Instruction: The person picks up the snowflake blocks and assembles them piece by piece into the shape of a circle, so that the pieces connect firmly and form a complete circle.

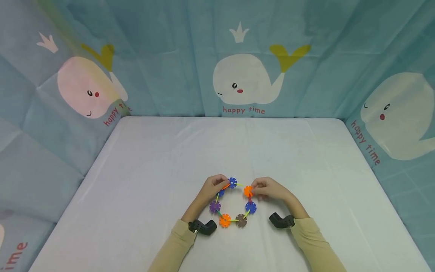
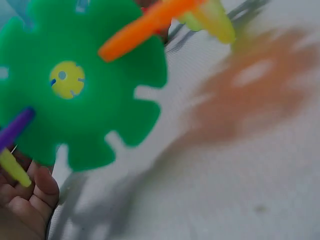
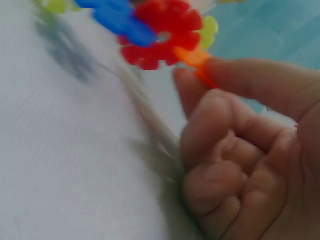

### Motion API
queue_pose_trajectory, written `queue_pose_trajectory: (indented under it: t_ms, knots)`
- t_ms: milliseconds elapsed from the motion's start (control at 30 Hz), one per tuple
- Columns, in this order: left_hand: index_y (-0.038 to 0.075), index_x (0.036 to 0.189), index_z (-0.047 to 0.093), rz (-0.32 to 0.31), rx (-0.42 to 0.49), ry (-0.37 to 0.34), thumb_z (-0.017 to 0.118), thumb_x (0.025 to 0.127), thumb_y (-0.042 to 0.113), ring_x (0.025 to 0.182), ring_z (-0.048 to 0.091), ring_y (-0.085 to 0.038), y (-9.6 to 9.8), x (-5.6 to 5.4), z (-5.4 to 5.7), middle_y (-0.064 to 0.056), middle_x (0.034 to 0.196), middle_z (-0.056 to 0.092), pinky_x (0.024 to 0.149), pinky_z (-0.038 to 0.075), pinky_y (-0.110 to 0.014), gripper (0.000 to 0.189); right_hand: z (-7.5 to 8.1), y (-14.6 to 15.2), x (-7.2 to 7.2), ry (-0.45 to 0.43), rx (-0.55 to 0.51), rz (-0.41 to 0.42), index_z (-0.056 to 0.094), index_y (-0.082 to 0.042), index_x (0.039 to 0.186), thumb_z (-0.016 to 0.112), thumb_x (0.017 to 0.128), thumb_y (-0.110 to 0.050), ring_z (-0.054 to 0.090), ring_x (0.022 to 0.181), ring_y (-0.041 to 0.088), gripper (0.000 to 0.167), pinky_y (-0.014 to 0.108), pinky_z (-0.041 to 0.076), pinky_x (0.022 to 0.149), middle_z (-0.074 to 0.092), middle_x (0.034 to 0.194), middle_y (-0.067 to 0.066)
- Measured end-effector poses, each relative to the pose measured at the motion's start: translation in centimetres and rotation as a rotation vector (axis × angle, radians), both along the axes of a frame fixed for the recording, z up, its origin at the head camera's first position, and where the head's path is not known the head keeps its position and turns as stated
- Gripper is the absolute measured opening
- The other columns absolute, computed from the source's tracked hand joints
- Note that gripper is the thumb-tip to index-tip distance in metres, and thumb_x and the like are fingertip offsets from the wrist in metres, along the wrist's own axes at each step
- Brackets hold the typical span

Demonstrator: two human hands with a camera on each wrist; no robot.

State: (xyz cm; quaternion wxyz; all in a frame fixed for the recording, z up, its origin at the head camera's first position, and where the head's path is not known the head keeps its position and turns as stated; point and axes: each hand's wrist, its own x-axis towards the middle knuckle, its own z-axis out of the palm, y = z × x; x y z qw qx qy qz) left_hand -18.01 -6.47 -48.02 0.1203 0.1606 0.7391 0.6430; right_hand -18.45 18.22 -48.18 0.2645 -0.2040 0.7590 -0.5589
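Observation:
A chain of interlocking snowflake discs, bent into a near ring, lies between the two hands. Near its top left, the left hand (image 1: 215, 186) pinches the chain beside an orange edge-on disc (image 1: 225, 186) and a blue disc (image 1: 232, 183). From that blue disc a yellow edge-on disc (image 1: 239, 184) points right. Opposite it, the right hand (image 1: 268, 187) pinches an orange disc (image 1: 248, 191) between thumb and index finger. A red disc (image 3: 162, 35) joins that orange one in the right wrist view. A green disc (image 2: 110, 105) fills much of the left wrist view, partly hiding the left fingers.
Lower in the ring are a purple disc (image 1: 215, 207), another orange disc (image 1: 224, 220) and a brown disc (image 1: 241, 220). A white cloth covers the table (image 1: 153, 158). Blue whale-print curtains (image 1: 170, 75) surround it. Black wrist cameras (image 1: 205, 227) sit on both wrists.

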Motion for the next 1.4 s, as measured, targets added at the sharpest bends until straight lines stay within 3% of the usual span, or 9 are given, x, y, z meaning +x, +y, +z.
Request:
queue_pose_trajectory:
  t_ms: [300,533,667,867,1033,1400]
  knots:
    - [-0.008,0.086,0.058,-0.022,-0.019,0.024,0.053,0.089,0.006,0.065,0.044,-0.010,0.0,0.1,0.2,-0.014,0.075,0.056,0.062,0.038,-0.022,0.015,1.8,-0.6,0.6,0.052,-0.050,-0.102,0.060,0.006,0.090,0.053,0.088,-0.001,0.043,0.047,0.014,0.010,0.024,0.038,0.045,0.052,0.062,0.018]
    - [-0.009,0.086,0.059,-0.030,-0.019,0.060,0.054,0.088,0.003,0.064,0.045,-0.010,0.2,0.0,0.1,-0.003,0.073,0.056,0.062,0.039,-0.022,0.014,2.5,-1.4,1.0,0.100,-0.080,-0.248,0.059,0.011,0.091,0.054,0.087,0.000,0.043,0.050,0.015,0.012,0.024,0.037,0.046,0.053,0.063,0.018]
    - [-0.010,0.089,0.060,-0.032,-0.025,0.036,0.055,0.089,0.005,0.066,0.049,-0.008,0.4,0.1,0.1,-0.004,0.076,0.059,0.064,0.041,-0.022,0.016,3.1,-1.5,1.2,0.144,-0.065,-0.308,0.059,0.011,0.089,0.054,0.087,0.002,0.041,0.048,0.013,0.011,0.024,0.036,0.045,0.053,0.064,0.020]
    - [-0.011,0.091,0.058,-0.011,0.019,-0.028,0.053,0.090,0.006,0.068,0.058,-0.023,0.4,0.3,0.1,-0.026,0.079,0.060,0.064,0.044,-0.022,0.018,3.7,-1.6,1.0,0.173,-0.048,-0.252,0.058,0.011,0.089,0.053,0.087,0.001,0.039,0.047,0.012,0.011,0.022,0.034,0.045,0.052,0.062,0.022]
    - [-0.012,0.093,0.057,-0.015,0.064,-0.052,0.051,0.091,0.006,0.074,0.057,-0.039,0.4,0.3,0.0,-0.029,0.081,0.059,0.062,0.045,-0.022,0.019,3.4,-1.6,0.7,0.165,-0.077,-0.244,0.058,0.011,0.088,0.053,0.087,0.002,0.040,0.047,0.021,0.011,0.027,0.036,0.046,0.053,0.061,0.021]
    - [-0.012,0.093,0.057,-0.020,0.075,-0.093,0.051,0.091,0.008,0.072,0.058,-0.033,0.4,0.2,-0.3,-0.030,0.082,0.059,0.060,0.045,-0.021,0.021,2.6,-1.6,0.4,0.137,-0.136,-0.229,0.057,0.012,0.087,0.052,0.087,0.003,0.039,0.047,0.013,0.011,0.023,0.033,0.046,0.050,0.058,0.019]
